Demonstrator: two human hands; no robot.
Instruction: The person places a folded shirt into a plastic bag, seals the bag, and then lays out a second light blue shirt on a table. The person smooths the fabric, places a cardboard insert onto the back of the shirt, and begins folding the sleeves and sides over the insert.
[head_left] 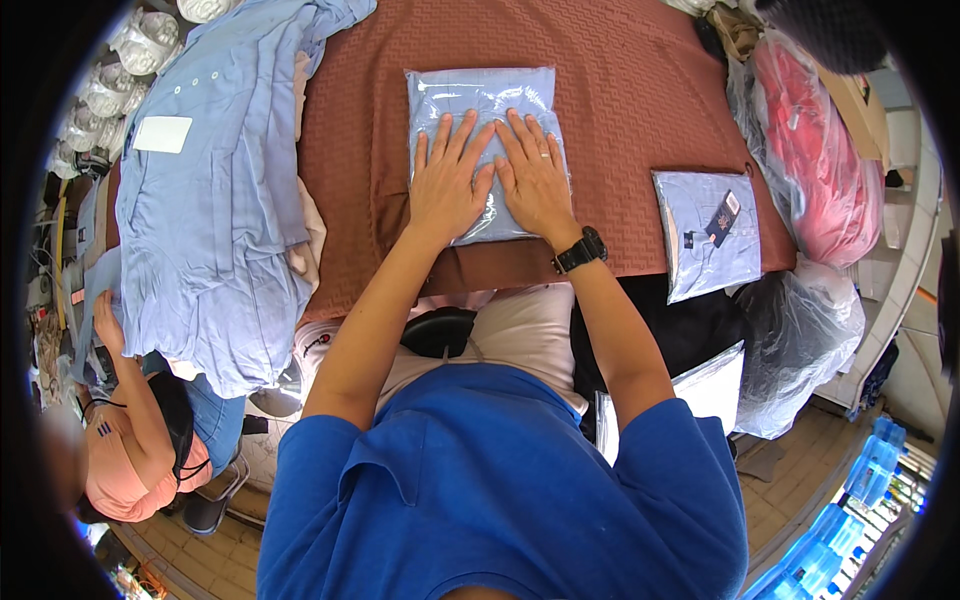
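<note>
A folded light-blue shirt in a clear plastic bag lies flat on the brown cloth-covered table. My left hand rests on its left half, palm down with the fingers stretched out. Beside it my right hand lies flat on the right half, fingers spread, with a ring on one finger and a black watch on the wrist. The two hands nearly meet at the thumbs and cover the middle of the package. Neither one grips anything.
Unfolded light-blue shirts are heaped at the left. Another bagged blue shirt with a dark tag lies at the table's right edge. Beyond it are plastic-wrapped red goods and a clear bag. A person in pink sits at lower left.
</note>
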